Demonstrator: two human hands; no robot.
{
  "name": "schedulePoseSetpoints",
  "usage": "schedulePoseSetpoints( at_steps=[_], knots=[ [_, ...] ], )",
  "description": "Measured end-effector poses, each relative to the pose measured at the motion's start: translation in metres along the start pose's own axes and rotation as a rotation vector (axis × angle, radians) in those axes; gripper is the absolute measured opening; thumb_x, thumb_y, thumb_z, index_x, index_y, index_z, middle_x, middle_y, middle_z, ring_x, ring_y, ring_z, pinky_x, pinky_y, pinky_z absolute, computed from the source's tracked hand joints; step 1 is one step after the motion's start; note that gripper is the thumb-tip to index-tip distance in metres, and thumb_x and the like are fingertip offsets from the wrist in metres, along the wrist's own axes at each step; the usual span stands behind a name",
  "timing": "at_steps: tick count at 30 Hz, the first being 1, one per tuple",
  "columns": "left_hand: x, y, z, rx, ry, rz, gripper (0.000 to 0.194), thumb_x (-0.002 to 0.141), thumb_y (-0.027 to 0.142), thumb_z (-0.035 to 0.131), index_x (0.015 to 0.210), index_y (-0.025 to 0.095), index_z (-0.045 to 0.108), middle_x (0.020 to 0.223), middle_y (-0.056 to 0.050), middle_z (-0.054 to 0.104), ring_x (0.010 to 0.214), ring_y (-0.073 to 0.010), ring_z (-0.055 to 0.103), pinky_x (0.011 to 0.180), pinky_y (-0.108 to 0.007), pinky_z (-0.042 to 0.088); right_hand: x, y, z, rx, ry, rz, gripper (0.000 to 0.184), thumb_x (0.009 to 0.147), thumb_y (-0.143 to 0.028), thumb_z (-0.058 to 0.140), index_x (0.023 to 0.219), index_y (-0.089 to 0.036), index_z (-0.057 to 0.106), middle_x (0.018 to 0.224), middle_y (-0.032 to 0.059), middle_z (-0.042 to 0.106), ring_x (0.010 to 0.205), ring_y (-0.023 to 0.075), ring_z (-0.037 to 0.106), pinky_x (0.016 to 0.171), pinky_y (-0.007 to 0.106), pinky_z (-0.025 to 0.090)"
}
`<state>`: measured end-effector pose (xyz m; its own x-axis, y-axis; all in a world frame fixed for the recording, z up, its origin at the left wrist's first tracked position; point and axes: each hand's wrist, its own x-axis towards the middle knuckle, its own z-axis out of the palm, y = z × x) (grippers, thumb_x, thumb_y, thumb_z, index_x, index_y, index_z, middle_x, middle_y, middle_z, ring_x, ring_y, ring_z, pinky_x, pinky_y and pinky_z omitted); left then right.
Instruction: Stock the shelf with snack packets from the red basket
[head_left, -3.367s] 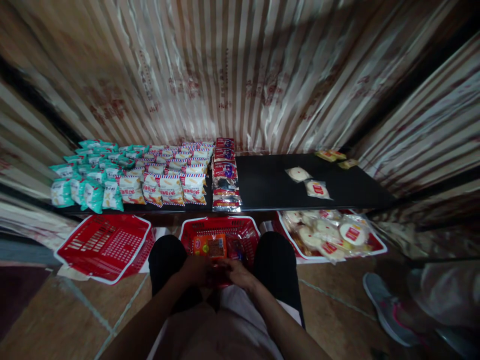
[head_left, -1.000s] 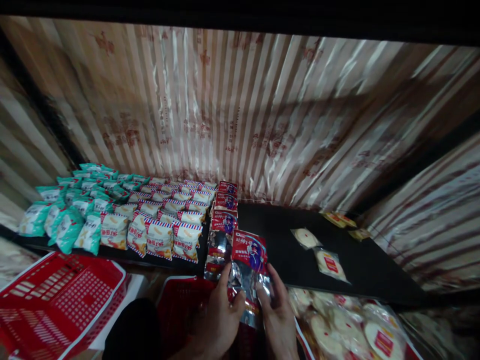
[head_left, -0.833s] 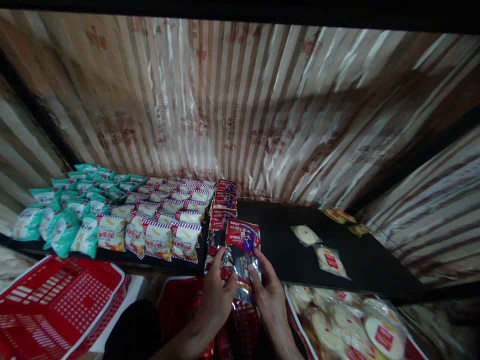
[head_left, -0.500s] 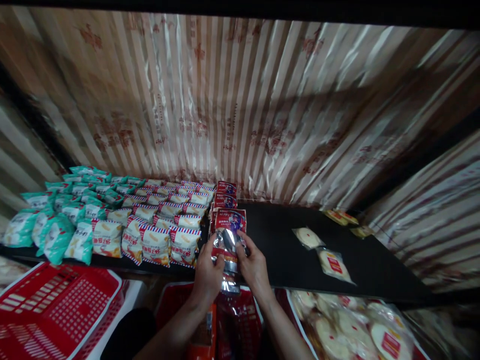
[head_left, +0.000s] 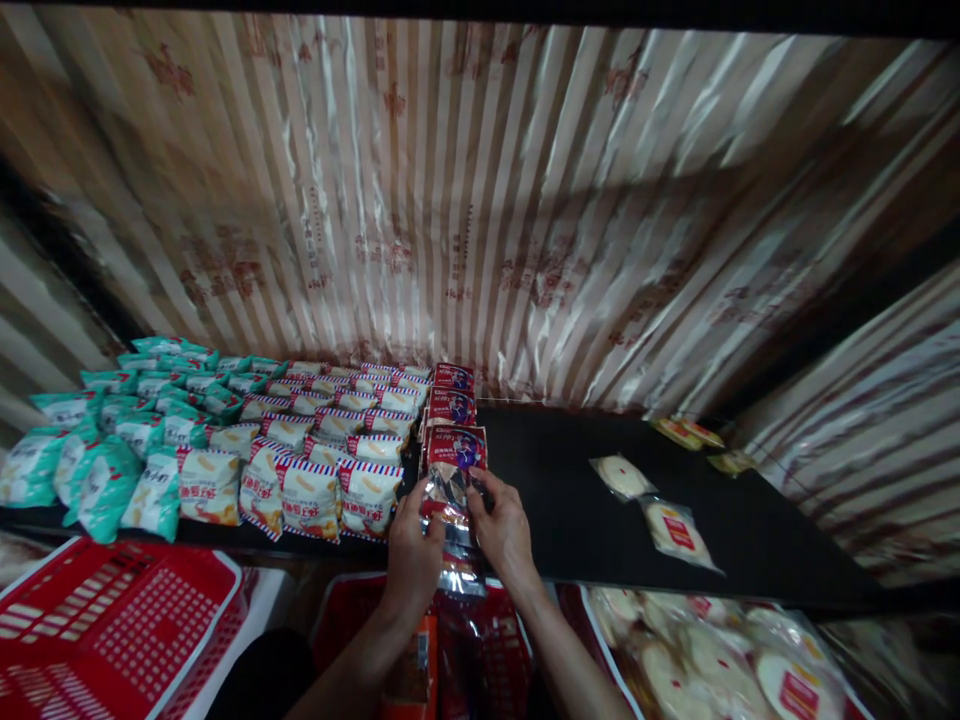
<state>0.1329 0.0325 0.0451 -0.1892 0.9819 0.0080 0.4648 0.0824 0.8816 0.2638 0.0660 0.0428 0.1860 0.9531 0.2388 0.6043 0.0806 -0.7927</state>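
At the front edge of the black shelf [head_left: 562, 490], a red packet [head_left: 451, 480] is pinched at its sides by the left hand [head_left: 415, 548] and the right hand [head_left: 504, 528]. Below the shelf's left end, a red basket [head_left: 154, 625] is seen.

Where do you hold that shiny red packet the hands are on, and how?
I'd take the red packet by its two side edges, coming from the near side of the black shelf, one hand each side. It looks flat, with its red printed end pointing away. The left hand and right hand are at those edges now.
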Motion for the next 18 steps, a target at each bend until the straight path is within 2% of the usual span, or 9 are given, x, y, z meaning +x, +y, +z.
schedulePoseSetpoints(
  at_steps=[8,18],
  knots=[
    [0.008,-0.001,0.008,-0.002,0.129,0.064,0.047,0.077,0.018,0.040,0.121,0.008,0.052,0.111,-0.015,0.061,0.108,-0.0232,0.056,0.098,-0.038,0.041,0.008,-0.003,0.006,-0.125,0.018,-0.072,0.040,0.080,-0.028,0.044,0.108,-0.011,0.067,0.106,0.0121,0.067,0.103,0.0254,0.051,0.093,0.040,0.042],
    [0.005,-0.013,0.012,0.084,0.145,0.107,0.042,0.078,0.018,0.043,0.116,0.010,0.057,0.111,-0.013,0.060,0.107,-0.0226,0.056,0.097,-0.037,0.043,0.006,-0.006,0.013,-0.294,-0.025,-0.048,0.041,0.081,-0.024,0.045,0.115,-0.010,0.063,0.121,0.0145,0.060,0.120,0.0299,0.041,0.094,0.045,0.039]
  ],
)
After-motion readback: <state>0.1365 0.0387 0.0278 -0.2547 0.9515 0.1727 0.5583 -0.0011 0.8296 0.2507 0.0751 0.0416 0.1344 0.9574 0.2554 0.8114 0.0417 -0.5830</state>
